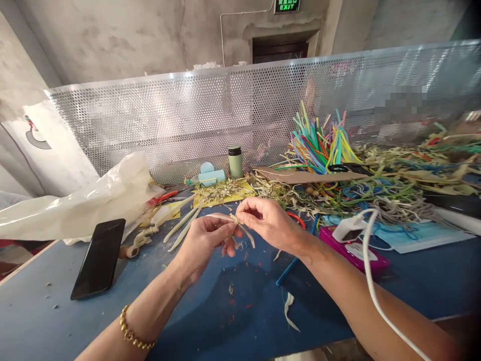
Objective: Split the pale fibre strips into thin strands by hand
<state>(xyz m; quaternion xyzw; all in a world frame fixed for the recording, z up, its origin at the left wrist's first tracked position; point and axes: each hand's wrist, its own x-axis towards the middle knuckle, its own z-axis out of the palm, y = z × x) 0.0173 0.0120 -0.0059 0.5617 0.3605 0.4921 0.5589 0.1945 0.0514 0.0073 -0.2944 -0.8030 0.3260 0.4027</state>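
Pale strip (248, 236) partly hidden by hands (201, 241) (271, 223), exit sign (287, 6) cropped above

The person has 2 bare hands, a left hand (205, 239) and a right hand (268, 220), joined to 2 uncovered forearms. The left forearm (161, 291) is slender, narrowing smoothly to the wrist. Around it, below the wrist, sits 1 bracelet of round, shiny, gold-coloured beads (130, 335). The beads are strung close together in 1 row and catch the light in small, bright highlights; whether they are metal is unclear. The arm hides the bracelet's underside. The right forearm (338, 283) is bare along its visible length, widening away from the wrist and blurring toward the lower right edge.
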